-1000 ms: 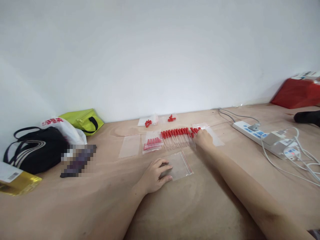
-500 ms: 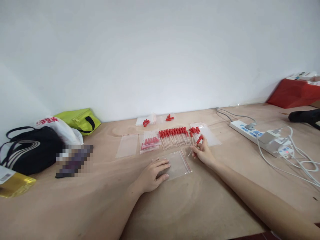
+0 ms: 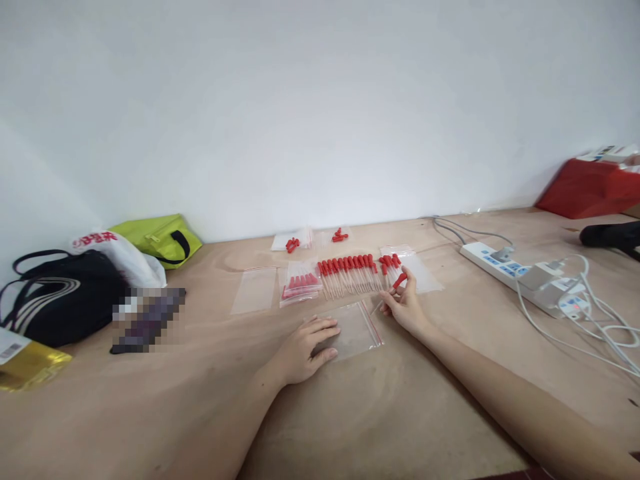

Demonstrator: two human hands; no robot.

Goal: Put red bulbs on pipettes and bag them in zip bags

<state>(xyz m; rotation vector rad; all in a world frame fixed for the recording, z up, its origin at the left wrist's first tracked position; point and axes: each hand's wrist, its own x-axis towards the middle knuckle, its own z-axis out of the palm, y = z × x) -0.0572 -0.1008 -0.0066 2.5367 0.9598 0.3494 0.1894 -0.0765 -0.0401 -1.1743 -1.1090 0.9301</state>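
My left hand (image 3: 313,350) lies flat, fingers stretched, on the left part of a clear zip bag (image 3: 353,330) with a red seal line. Between the fingers of my right hand (image 3: 407,310) is a dropper with a red rubber bulb (image 3: 400,281); its thin clear tube points down and left, near the bag's sealed end. Just beyond my hands runs a row of droppers (image 3: 350,267), bulbs facing the wall. A few more red-bulbed droppers (image 3: 390,261) lie right of the row, by another clear bag (image 3: 420,270). Left of the row sits a filled bag of red-bulbed droppers (image 3: 303,287).
A flat clear bag (image 3: 254,290) lies at left. Small red pieces (image 3: 293,245) and more red pieces (image 3: 340,235) lie near the wall. A power strip (image 3: 493,260) with tangled white cables is at right, a black bag (image 3: 70,293) and a yellow-green bag (image 3: 155,240) at left.
My right hand has turned slightly, and the dropper in it is tilted a little differently. My left hand keeps its place on the zip bag.
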